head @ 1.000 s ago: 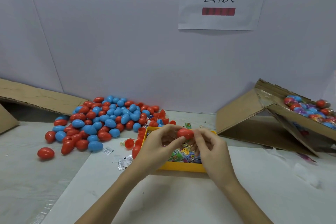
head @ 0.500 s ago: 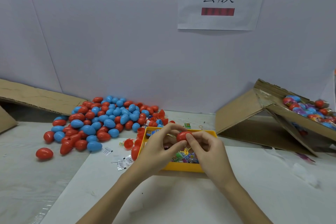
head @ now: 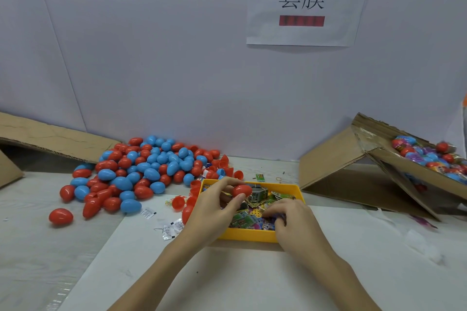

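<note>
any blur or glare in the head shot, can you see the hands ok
Head view: light soft and even, only small glints on the red egg that the left hand pinches; both hands fairly sharp, right hand down in the yellow tray; eggs in the cardboard box at the right edge smeared; wall seam leans, wide lens.

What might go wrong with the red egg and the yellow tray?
The left hand pinches the red plastic egg by fingertips only, so it might slip and roll off. The right hand, reaching among the small colourful packets, might flick some over the low rim of the yellow plastic tray.
</note>
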Motion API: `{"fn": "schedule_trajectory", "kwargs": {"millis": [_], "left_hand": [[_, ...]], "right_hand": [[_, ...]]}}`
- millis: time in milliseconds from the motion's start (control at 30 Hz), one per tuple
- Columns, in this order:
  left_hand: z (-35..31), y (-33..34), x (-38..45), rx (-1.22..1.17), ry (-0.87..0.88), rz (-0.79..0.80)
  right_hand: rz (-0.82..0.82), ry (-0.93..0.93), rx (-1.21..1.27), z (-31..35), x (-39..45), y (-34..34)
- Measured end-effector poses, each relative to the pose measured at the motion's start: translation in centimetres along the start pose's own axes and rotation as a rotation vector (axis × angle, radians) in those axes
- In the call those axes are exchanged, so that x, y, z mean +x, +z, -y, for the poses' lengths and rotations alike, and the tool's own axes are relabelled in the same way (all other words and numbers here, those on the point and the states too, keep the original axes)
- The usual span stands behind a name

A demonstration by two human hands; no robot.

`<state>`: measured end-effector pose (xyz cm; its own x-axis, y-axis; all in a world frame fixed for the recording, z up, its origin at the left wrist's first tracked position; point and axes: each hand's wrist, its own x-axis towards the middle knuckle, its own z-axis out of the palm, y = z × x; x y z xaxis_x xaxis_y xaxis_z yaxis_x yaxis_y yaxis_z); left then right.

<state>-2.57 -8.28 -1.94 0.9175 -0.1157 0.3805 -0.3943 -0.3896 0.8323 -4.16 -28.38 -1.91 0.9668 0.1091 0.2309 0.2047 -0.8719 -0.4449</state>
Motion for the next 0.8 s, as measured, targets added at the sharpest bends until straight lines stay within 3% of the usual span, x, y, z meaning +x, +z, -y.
{"fn": "schedule_trajectory", "kwargs": {"millis": [367, 800], "left_hand": [[-0.02, 0.05, 0.03, 0.025, -0.005, 0.014], [-0.55, -0.01, -0.25, 0.113, 0.079, 0.017]], "right_hand": [[-0.245, 0.039, 0.362, 0.13, -0.32, -0.02], [-0.299, 0.038, 0.415, 0.69, -0.37, 0.29]]}}
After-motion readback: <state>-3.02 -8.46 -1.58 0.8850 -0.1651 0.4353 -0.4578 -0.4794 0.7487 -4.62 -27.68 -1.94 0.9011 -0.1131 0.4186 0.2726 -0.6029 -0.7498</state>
